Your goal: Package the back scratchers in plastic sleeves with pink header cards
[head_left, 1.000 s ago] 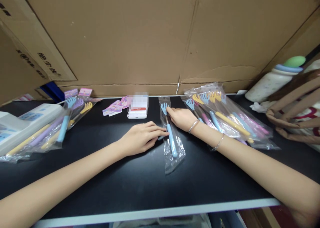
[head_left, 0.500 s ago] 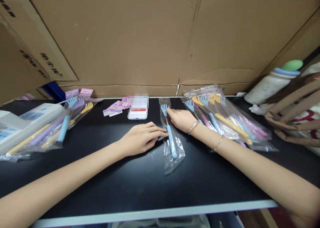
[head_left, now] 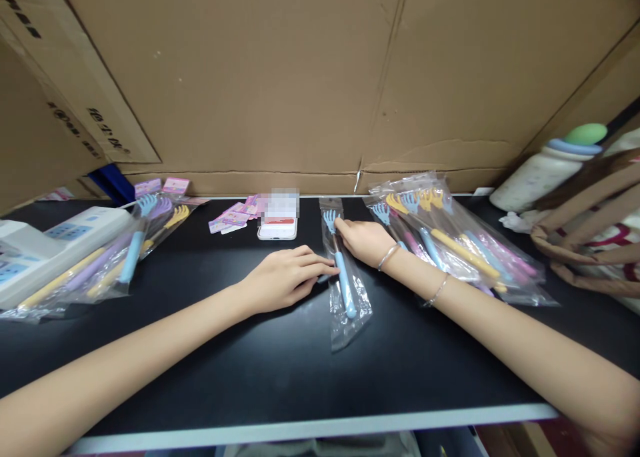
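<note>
A blue back scratcher in a clear plastic bag [head_left: 345,283] lies on the black table [head_left: 260,357]. My left hand [head_left: 285,277] rests flat beside it, fingers stretched out, with the fingertips touching the bag's left edge. My right hand [head_left: 365,240] lies on the bag's upper part, its fingertips pressed down next to the scratcher's claw head. Two thin bracelets circle my right wrist.
A pile of bagged scratchers [head_left: 450,240] lies at the right, another pile [head_left: 110,257] at the left beside a white device [head_left: 45,250]. Pink cards [head_left: 233,217] and a white phone [head_left: 277,227] sit near the cardboard wall [head_left: 300,77]. A bottle [head_left: 555,163] and a woven bag [head_left: 590,243] stand far right.
The view has shifted slightly; both hands stay on the bag in the same places.
</note>
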Demonstrator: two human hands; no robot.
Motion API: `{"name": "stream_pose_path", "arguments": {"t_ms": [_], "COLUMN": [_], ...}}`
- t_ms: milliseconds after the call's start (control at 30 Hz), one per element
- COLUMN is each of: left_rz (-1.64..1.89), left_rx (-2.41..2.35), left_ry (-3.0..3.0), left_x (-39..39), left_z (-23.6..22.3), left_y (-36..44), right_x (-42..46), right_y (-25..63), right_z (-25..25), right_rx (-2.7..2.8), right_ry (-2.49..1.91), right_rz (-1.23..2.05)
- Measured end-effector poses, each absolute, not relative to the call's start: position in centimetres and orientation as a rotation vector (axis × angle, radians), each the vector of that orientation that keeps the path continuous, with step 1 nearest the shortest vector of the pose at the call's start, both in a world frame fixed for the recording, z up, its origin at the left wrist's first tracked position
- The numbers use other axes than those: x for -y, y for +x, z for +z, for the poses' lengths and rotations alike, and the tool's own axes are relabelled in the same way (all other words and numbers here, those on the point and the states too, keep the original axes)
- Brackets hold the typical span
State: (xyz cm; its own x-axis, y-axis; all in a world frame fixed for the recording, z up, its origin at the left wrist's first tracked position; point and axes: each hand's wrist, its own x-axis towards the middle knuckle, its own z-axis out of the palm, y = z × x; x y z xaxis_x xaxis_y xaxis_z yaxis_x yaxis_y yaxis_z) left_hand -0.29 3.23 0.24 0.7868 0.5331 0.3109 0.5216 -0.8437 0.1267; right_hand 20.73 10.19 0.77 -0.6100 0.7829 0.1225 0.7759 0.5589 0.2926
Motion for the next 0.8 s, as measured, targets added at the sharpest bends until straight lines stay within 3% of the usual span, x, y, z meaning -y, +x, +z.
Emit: {"name": "stream_pose_path", "arguments": {"t_ms": [800], "left_rz": [0.528], "left_rx": [-0.871], "left_ry": [2.933], "left_x": [-3.32], "left_z": [0.15], "left_y": [-0.34], "right_x": [-10.23], "right_y": [20.57], "right_z": [0.82], "right_rx": [-2.759], "right_ry": [1.381], "right_rz": [0.474]}}
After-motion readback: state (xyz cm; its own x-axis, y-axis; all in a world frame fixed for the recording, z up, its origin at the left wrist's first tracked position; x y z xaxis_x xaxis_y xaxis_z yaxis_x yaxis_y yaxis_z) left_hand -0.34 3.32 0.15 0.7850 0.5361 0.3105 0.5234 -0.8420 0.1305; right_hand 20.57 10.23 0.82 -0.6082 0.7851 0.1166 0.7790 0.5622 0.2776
